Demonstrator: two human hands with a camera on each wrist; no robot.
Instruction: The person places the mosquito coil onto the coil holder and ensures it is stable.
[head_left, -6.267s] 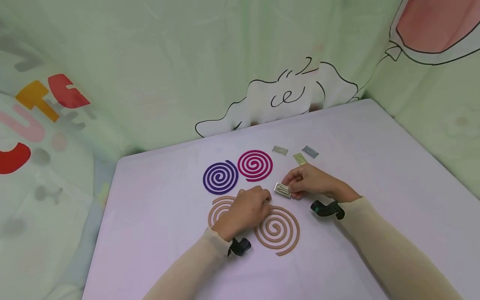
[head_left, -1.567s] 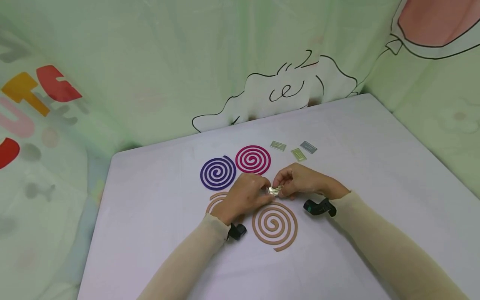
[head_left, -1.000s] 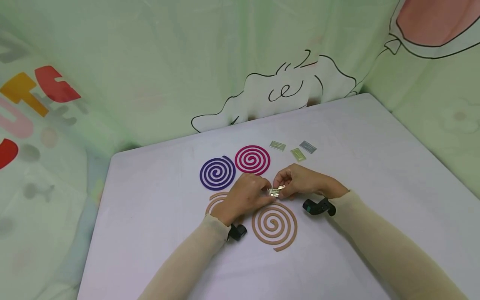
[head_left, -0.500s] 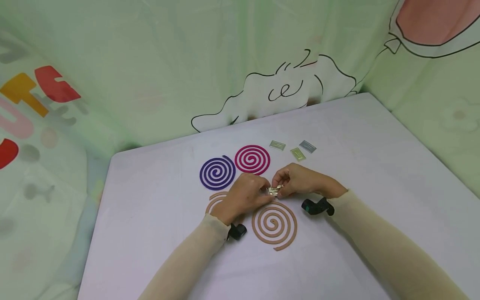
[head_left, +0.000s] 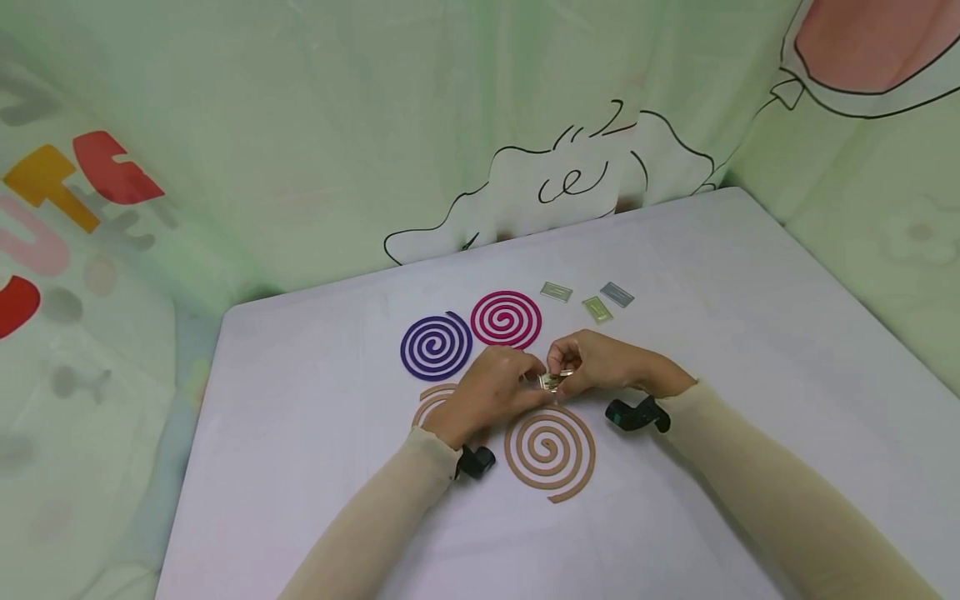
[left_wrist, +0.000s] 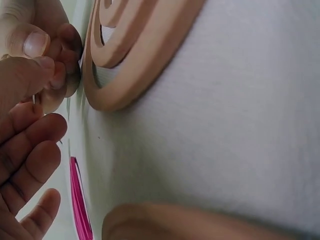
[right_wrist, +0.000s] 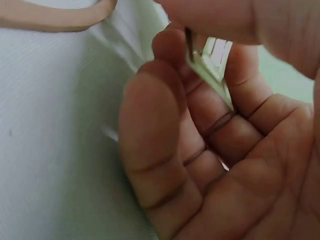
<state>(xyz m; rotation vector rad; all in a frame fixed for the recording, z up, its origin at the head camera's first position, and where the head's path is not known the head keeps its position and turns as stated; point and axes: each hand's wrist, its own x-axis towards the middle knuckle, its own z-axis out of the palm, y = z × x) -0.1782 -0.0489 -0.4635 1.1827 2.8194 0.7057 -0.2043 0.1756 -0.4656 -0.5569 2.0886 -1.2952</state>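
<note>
A small shiny metal mosquito coil stand is held between both hands, just beyond a tan mosquito coil. My left hand pinches its left end between thumb and fingers. From the other side my right hand grips the stand, with thumb and curled fingers on it. The right wrist view shows the thin, slotted stand slanting between thumb and fingers of the right hand. Fingertips hide much of it. A second tan coil lies partly hidden beneath the left forearm and hand.
A purple coil and a magenta coil lie side by side behind the left hand. Three flat metal stands, a silvery one, a yellowish one and a grey one, rest behind the right hand on the white table.
Over six seconds ago only my right hand held the stand, flat; my left hand has since come across and pinched its other end. Lately just the fingers shift slightly, and the stand's tilt varies.
</note>
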